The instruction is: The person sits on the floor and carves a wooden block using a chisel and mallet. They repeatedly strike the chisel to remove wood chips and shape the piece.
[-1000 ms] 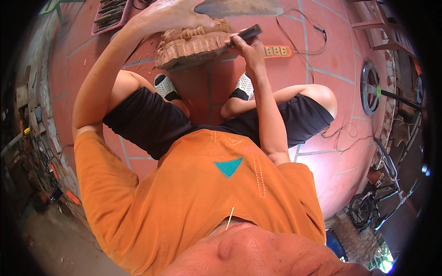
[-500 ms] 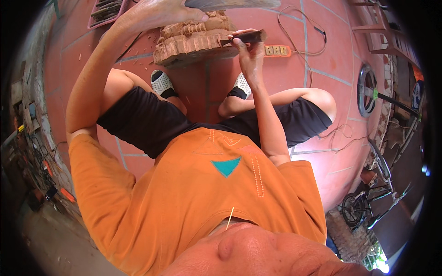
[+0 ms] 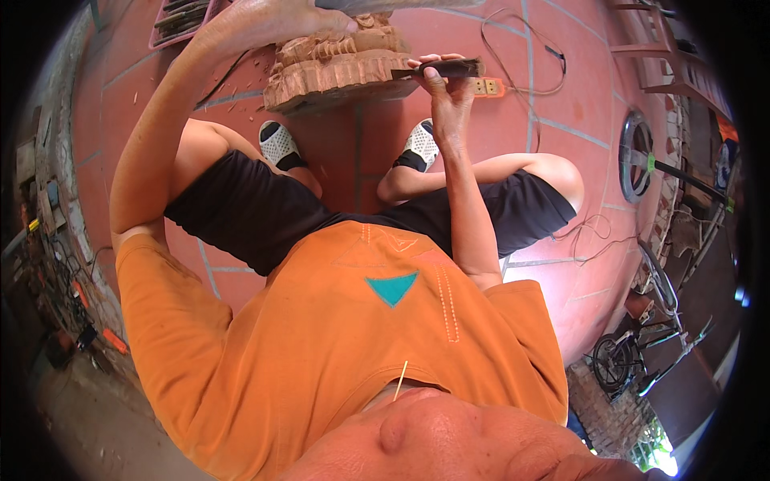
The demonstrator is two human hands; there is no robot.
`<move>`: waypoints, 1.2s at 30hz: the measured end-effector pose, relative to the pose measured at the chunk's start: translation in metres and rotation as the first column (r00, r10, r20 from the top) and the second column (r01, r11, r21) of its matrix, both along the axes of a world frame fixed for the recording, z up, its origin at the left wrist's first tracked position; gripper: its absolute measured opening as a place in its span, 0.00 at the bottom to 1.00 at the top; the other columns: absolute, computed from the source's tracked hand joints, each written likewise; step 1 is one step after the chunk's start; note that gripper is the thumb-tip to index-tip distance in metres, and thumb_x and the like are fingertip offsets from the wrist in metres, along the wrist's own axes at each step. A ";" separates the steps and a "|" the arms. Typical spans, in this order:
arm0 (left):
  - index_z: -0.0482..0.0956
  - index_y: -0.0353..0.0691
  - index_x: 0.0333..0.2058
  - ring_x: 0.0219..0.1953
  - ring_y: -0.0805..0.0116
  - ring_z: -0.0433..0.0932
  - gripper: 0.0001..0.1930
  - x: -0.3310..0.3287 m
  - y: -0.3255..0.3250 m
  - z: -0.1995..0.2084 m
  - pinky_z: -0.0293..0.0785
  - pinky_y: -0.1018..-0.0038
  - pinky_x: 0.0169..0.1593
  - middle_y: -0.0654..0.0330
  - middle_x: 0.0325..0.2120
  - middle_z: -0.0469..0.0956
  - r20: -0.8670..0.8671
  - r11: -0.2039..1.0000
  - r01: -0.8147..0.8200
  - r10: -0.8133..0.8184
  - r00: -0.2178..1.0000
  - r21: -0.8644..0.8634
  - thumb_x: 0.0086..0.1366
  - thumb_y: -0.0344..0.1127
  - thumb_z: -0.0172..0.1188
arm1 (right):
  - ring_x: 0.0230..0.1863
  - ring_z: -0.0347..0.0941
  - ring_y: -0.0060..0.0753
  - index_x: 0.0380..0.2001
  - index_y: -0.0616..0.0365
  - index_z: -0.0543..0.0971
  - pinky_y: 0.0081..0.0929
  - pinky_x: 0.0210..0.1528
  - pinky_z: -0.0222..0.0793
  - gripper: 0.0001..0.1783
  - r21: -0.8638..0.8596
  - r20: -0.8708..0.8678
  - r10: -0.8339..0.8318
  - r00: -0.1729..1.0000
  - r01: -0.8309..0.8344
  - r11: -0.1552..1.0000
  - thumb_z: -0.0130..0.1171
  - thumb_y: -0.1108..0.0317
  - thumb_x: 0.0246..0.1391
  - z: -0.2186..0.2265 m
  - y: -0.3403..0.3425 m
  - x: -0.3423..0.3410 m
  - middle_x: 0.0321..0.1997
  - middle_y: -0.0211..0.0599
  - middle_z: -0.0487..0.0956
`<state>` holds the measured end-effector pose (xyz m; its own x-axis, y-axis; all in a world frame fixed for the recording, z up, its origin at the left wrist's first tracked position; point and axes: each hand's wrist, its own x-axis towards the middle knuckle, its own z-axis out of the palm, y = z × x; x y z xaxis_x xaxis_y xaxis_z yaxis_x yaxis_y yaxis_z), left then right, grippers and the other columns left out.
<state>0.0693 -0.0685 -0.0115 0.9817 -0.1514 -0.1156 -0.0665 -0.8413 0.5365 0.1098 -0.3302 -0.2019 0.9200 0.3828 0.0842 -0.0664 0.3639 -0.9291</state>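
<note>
A reddish-brown wood carving [image 3: 341, 74] with a ridged edge and carved relief on top rests on the floor beyond my feet. My right hand [image 3: 449, 90] is closed on a dark chisel [image 3: 453, 69], its thin end pointing left at the carving's right end. At the top edge, my left hand [image 3: 269, 20] has its thumb along a long, smooth grey tool [image 3: 401, 4], which lies above the carving. The frame cuts off much of that tool and the fingers, so its kind does not show.
An orange power strip [image 3: 489, 86] lies just right of the chisel, its cable [image 3: 525, 96] looping over the red tiles. A pink tray [image 3: 180, 24] of tools stands at the far left, with wood chips nearby. On the right are a wheel [image 3: 638, 156] and a bicycle [image 3: 618, 361].
My right hand has shifted slightly right with the chisel, whose end now stands farther right along the carving. My left hand and the grey tool have risen slightly toward the top edge.
</note>
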 end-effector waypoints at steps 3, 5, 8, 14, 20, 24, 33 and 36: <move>0.66 0.39 0.69 0.55 0.42 0.80 0.41 0.000 0.001 -0.006 0.75 0.58 0.59 0.38 0.52 0.80 0.074 1.000 0.010 -0.011 0.997 0.025 0.58 0.44 0.69 | 0.49 0.82 0.35 0.53 0.58 0.67 0.31 0.53 0.79 0.16 -0.008 0.080 -0.065 0.995 0.066 0.998 0.56 0.82 0.66 -0.015 0.011 0.001 0.48 0.40 0.80; 0.66 0.40 0.69 0.55 0.42 0.80 0.41 0.000 -0.003 -0.003 0.74 0.58 0.59 0.38 0.52 0.80 0.036 0.999 0.012 -0.013 0.999 0.032 0.58 0.44 0.69 | 0.50 0.82 0.40 0.54 0.57 0.67 0.35 0.54 0.81 0.16 -0.102 0.088 -0.039 0.995 0.048 0.994 0.57 0.79 0.67 -0.020 0.003 -0.001 0.49 0.42 0.80; 0.66 0.41 0.69 0.55 0.42 0.80 0.42 -0.002 -0.002 -0.006 0.74 0.58 0.60 0.38 0.52 0.80 0.012 0.999 0.014 -0.014 1.000 0.037 0.57 0.44 0.70 | 0.49 0.83 0.41 0.54 0.57 0.67 0.38 0.55 0.82 0.16 -0.142 0.059 -0.044 0.997 0.052 0.988 0.58 0.78 0.68 -0.026 0.002 -0.008 0.48 0.43 0.81; 0.65 0.43 0.70 0.55 0.42 0.80 0.42 -0.001 -0.008 -0.006 0.74 0.58 0.60 0.38 0.53 0.79 0.016 0.997 0.069 -0.070 0.997 0.025 0.58 0.45 0.69 | 0.47 0.83 0.37 0.54 0.58 0.66 0.33 0.52 0.81 0.18 -0.116 0.024 -0.100 0.995 0.102 0.988 0.58 0.80 0.66 -0.022 0.005 -0.013 0.47 0.41 0.81; 0.64 0.43 0.71 0.53 0.42 0.80 0.41 -0.004 -0.032 0.012 0.75 0.57 0.59 0.39 0.54 0.79 0.051 0.987 0.136 -0.132 0.990 -0.083 0.62 0.48 0.67 | 0.46 0.83 0.35 0.54 0.59 0.66 0.31 0.50 0.81 0.18 -0.016 -0.027 -0.147 0.989 0.146 0.989 0.58 0.82 0.65 -0.014 0.010 -0.013 0.46 0.40 0.81; 0.63 0.44 0.72 0.53 0.43 0.81 0.42 -0.002 -0.039 0.004 0.75 0.57 0.58 0.39 0.55 0.78 0.111 0.977 0.204 -0.196 0.974 -0.069 0.62 0.50 0.67 | 0.46 0.83 0.34 0.53 0.60 0.67 0.29 0.48 0.81 0.18 -0.062 0.068 -0.149 0.986 0.153 0.986 0.59 0.81 0.65 -0.020 0.015 -0.013 0.46 0.39 0.81; 0.60 0.44 0.73 0.53 0.44 0.80 0.41 0.002 -0.056 -0.004 0.75 0.56 0.57 0.40 0.54 0.79 0.075 0.946 0.292 -0.284 0.956 -0.139 0.64 0.47 0.65 | 0.44 0.81 0.28 0.52 0.63 0.69 0.26 0.46 0.80 0.17 -0.123 0.147 -0.194 0.970 0.213 0.969 0.62 0.78 0.64 -0.015 0.019 -0.017 0.47 0.39 0.82; 0.61 0.44 0.73 0.53 0.44 0.80 0.39 0.000 -0.047 -0.021 0.74 0.56 0.57 0.40 0.53 0.79 0.026 0.926 0.374 -0.375 0.927 0.046 0.66 0.46 0.63 | 0.46 0.81 0.28 0.53 0.64 0.70 0.27 0.47 0.79 0.17 -0.228 0.142 -0.163 0.976 0.193 0.954 0.63 0.77 0.65 -0.018 0.017 -0.016 0.47 0.39 0.82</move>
<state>0.0696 -0.1150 -0.0321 0.8579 -0.5046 -0.0971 -0.3982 -0.7723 0.4950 0.0943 -0.3132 -0.2202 0.9636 0.2364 0.1246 0.0968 0.1258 -0.9873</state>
